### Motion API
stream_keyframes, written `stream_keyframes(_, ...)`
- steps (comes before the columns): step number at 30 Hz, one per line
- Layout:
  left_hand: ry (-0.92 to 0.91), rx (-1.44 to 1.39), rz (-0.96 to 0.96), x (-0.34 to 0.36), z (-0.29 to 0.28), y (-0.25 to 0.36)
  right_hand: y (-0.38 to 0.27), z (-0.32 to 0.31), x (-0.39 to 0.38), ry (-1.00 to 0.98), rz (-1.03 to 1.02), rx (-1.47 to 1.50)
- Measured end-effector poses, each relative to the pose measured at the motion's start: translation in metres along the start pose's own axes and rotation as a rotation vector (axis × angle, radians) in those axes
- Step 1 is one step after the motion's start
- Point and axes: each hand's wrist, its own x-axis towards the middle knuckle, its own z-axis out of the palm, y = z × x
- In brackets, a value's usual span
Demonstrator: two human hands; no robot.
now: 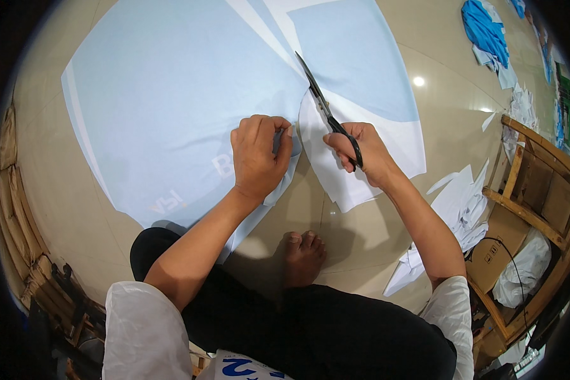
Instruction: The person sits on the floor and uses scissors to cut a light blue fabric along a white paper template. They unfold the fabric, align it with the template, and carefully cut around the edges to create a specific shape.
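A large sheet of light blue and white fabric (pixel 164 88) lies spread over the tiled floor in front of me. It is slit from its near edge, and a mostly white flap (pixel 342 164) lies to the right of the gap. My left hand (pixel 259 155) pinches the fabric's edge on the left side of the slit. In my right hand (pixel 364 152) is a pair of black-handled scissors (pixel 323 101), gripped by the loops. Their blades point away from me to the upper left, over the fabric beyond the slit's far end, and look nearly closed.
White scraps (pixel 456 209) are heaped right of my right forearm. A wooden frame (pixel 525 183) with a cardboard box (pixel 497 244) and a white plastic bag (pixel 522 269) stands at the right. Bright blue cloth (pixel 486 31) lies far right. My bare foot (pixel 304 259) rests below the slit.
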Motion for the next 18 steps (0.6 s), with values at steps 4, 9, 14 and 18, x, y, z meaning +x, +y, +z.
stream_keyframes(4,-0.023,0.009,-0.011,0.000,-0.002,0.001,-0.001,0.002,0.000,0.013,0.017,0.000)
stream_keyframes(9,-0.037,0.021,-0.012,0.000,-0.003,0.002,-0.004,0.003,-0.001,0.018,0.019,-0.009)
stream_keyframes(14,-0.042,0.009,-0.011,0.000,-0.004,0.003,-0.006,0.002,0.005,0.019,0.001,-0.026)
stream_keyframes(18,-0.045,0.007,-0.031,-0.001,-0.004,0.001,-0.017,0.004,0.004,0.024,0.008,0.041)
